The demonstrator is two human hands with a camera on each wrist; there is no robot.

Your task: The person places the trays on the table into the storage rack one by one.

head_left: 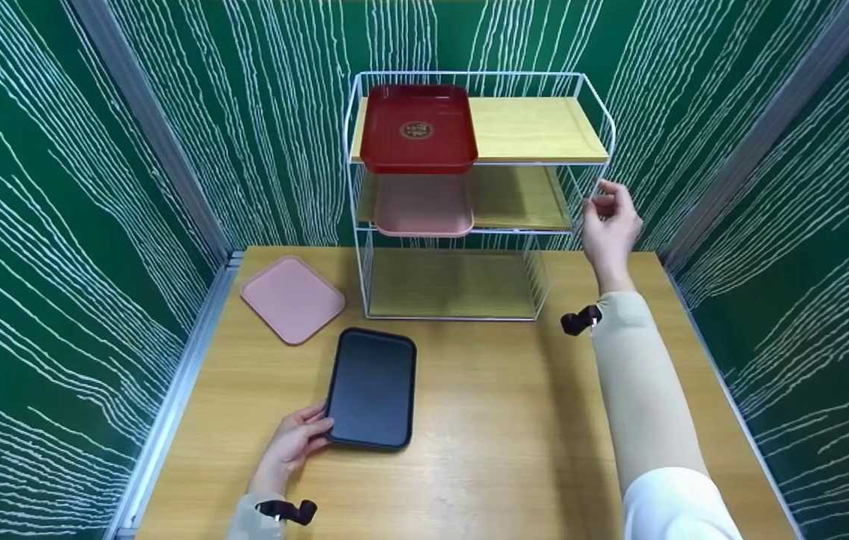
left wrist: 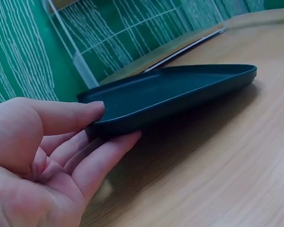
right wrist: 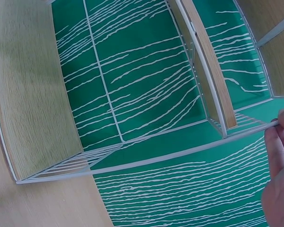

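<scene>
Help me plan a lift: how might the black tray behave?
The black tray seems stiff: it shows no sag though the left hand pinches only one corner. It is probably light, being thin and shallow. It may twist when lifted, since that grip is off-centre.

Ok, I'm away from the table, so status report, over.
Left hand pinching black tray, held edge off table. Right hand gripping right side of wire rack. Nothing seen between tray and rack; pink tray on table, left.

A wooden table (head_left: 484,450) bears a pink tray (head_left: 293,300) and, beside it, a three-tier wire rack (head_left: 451,285)
</scene>
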